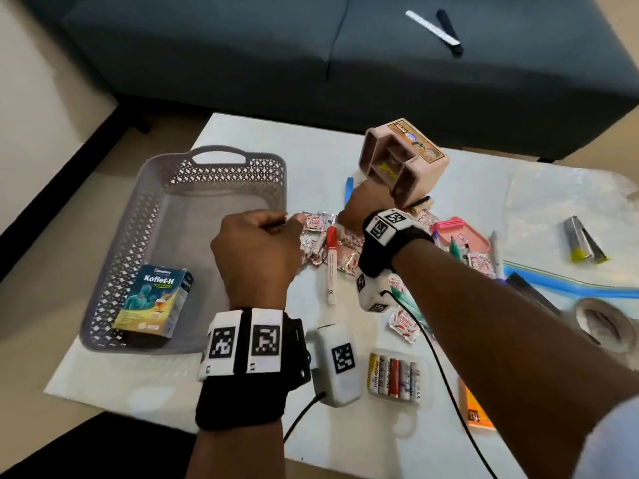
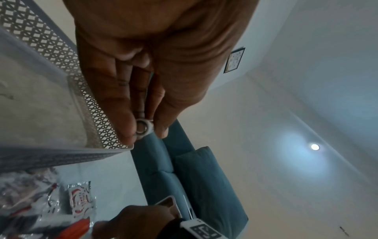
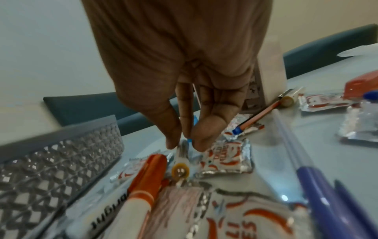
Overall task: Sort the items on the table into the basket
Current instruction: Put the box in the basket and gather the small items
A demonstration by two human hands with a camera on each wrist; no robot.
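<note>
The grey lattice basket [image 1: 114, 257] sits at the table's left with a Koflet-H box [image 1: 155, 302] inside. My left hand [image 1: 290, 221] hovers by the basket's right rim, its curled fingers gripping a thin white pen [image 2: 141, 127] whose ring-shaped end shows in the left wrist view. My right hand [image 1: 356, 205] is down over a pile of red-and-silver sachets [image 1: 314, 236]. In the right wrist view its thumb and fingers [image 3: 182, 145] pinch a slim white pen with a blue part [image 3: 189, 140]. A red marker [image 1: 331, 257] lies between the hands.
A pink compartment holder [image 1: 404, 157] stands just behind my right hand. A battery pack [image 1: 394, 375], a pink case [image 1: 460, 233], more pens, a stapler [image 1: 581, 240], a tape roll [image 1: 601, 323] and a zip bag [image 1: 570, 202] lie at the right. A dark sofa [image 1: 311, 46] runs behind the table.
</note>
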